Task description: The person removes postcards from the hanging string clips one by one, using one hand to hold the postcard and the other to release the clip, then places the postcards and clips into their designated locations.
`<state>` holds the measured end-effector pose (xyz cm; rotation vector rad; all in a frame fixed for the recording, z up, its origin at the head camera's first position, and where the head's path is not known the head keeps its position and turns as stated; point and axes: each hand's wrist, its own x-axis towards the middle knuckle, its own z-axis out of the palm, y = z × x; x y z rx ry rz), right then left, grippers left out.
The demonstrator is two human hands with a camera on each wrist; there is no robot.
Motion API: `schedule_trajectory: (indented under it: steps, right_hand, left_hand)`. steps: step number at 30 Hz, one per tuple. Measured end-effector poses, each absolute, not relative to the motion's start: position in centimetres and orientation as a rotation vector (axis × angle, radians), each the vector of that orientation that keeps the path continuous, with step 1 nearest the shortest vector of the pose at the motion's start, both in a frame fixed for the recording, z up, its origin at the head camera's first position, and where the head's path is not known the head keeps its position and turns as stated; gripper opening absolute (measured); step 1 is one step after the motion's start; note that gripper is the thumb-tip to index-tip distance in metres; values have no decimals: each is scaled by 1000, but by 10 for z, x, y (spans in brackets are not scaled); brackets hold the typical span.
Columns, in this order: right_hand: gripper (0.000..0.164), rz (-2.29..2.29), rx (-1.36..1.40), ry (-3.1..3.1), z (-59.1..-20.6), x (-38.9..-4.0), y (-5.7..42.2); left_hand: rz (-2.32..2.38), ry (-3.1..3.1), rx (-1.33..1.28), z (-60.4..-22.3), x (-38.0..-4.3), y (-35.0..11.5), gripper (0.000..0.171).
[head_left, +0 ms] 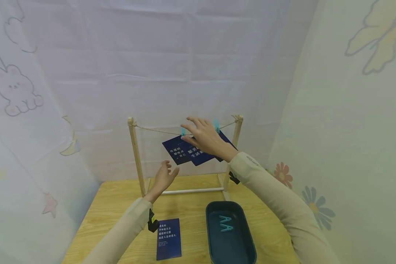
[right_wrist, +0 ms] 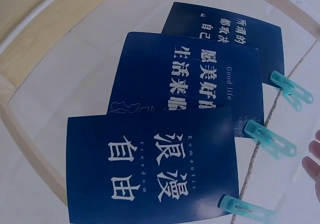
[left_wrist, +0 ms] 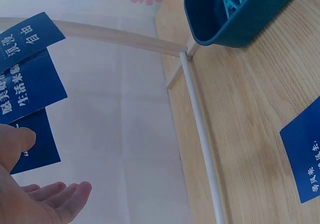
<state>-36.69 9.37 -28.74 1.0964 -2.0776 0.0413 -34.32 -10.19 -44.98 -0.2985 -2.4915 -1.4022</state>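
Three dark blue cards with white lettering hang overlapping from a twine line (head_left: 155, 129): a left card (head_left: 176, 151), a middle card (right_wrist: 190, 79) and a right card (right_wrist: 150, 169). Teal clothespins clip them: one by the left card (right_wrist: 292, 90), one at the middle (right_wrist: 270, 138), one at the right (right_wrist: 245, 209). My right hand (head_left: 206, 138), fingers spread and holding nothing, overlaps the middle card in the head view; its fingertips are near the middle clothespin in the right wrist view. Below and left of the left card, my left hand (head_left: 163, 180) is empty, its fingers loosely bent.
The line is tied between two posts of a wooden stand (head_left: 136, 157) on a wood-grain table (head_left: 191, 212). In front lie another blue card (head_left: 169, 240) and a dark teal tray (head_left: 231, 247) holding two clothespins (head_left: 226, 227). Printed sheets hang behind and at both sides.
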Motion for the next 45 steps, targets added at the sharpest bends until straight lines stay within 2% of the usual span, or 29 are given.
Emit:
schedule_trajectory:
  steps: [7, 21, 31, 40, 45]
  right_hand:
    - [50, 33, 1101, -2213, -286, -373, 84]
    - [35, -24, 1100, -2303, -283, -374, 69]
    - [28, 386, 1148, -2396, -291, -373, 63]
    - [34, 540, 1082, -2431, -304, -372, 59]
    - [42, 614, 1025, -2534, -307, -374, 61]
  left_hand:
    - [-1424, -2341, -280, -449, -343, -93, 51]
    - [-1432, -2325, -278, -445, -343, -87, 51]
    - [-1475, -2267, -318, -446, -343, -83, 42]
    - [-1454, -2197, -446, -446, -343, -81, 19]
    - [-1504, -2132, -471, -446, -342, -82, 16]
